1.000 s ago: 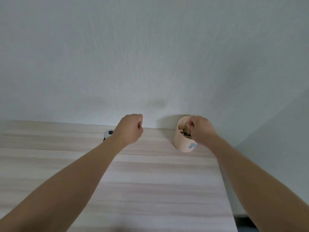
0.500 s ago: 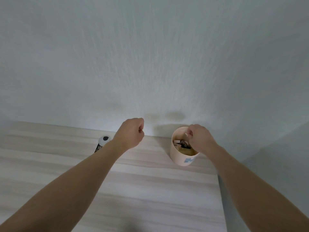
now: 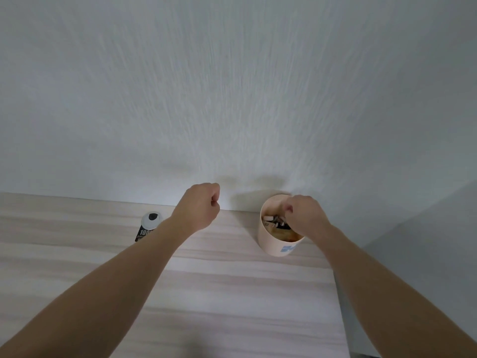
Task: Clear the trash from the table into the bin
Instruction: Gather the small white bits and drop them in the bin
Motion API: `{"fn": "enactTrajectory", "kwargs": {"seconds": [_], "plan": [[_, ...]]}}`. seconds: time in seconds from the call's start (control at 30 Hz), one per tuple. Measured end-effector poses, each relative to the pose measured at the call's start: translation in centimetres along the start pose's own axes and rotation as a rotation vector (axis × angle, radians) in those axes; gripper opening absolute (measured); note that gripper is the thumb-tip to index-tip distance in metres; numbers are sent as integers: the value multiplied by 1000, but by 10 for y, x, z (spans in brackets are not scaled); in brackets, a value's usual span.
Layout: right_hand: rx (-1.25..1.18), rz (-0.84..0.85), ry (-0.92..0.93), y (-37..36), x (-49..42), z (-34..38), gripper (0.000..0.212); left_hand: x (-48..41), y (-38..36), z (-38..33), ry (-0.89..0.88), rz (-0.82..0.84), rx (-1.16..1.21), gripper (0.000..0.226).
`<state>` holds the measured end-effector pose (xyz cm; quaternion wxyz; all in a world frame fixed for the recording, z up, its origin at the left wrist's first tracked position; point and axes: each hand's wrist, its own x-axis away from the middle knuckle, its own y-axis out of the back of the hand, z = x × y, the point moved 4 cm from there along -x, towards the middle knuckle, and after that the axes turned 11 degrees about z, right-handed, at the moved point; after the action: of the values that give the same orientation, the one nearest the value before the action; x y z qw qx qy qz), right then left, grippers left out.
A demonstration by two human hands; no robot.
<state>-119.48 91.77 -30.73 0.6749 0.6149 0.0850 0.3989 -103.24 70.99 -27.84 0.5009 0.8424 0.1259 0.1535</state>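
Observation:
A small beige round bin (image 3: 270, 244) stands at the back right of the light wood table (image 3: 232, 293), close to the wall. Several bits of trash (image 3: 273, 221) lie inside it. My right hand (image 3: 305, 217) hovers over the bin's mouth with its fingers curled down together; I see nothing between them. My left hand (image 3: 200, 208) is a closed fist above the table's back edge, to the left of the bin, and nothing shows in it.
A black tube with a white cap (image 3: 147, 227) lies at the back of the table, just left of my left forearm. The table's right edge (image 3: 338, 301) runs just right of the bin. A pale wall rises directly behind.
The view has shifted a little, so the bin and the black tube sit lower in the frame. Both hands keep nearly the same places, the right one still over the bin.

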Motion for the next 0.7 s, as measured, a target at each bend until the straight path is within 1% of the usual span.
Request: {"fn": "enactTrajectory", "kwargs": {"seconds": [0.13,0.23,0.37,0.4,0.53,0.7], "plan": [[-17,-21,-29,6,8,-1,23,3,2,-3,-12,-6,13,12],[-7,-73,-45,13,17,2,17,9,7,-5,-15,-19,21,12],[12,-138,-47,23,27,7,17,18,17,-5,-22,-43,20,13],[8,-142,-42,25,30,8,19,20,20,-5,-24,-49,22,13],[26,-127,-31,32,44,10,46,33,30,-10,-32,-72,29,14],[90,-157,-33,42,67,6,58,47,39,-23,-37,-86,53,15]]}}
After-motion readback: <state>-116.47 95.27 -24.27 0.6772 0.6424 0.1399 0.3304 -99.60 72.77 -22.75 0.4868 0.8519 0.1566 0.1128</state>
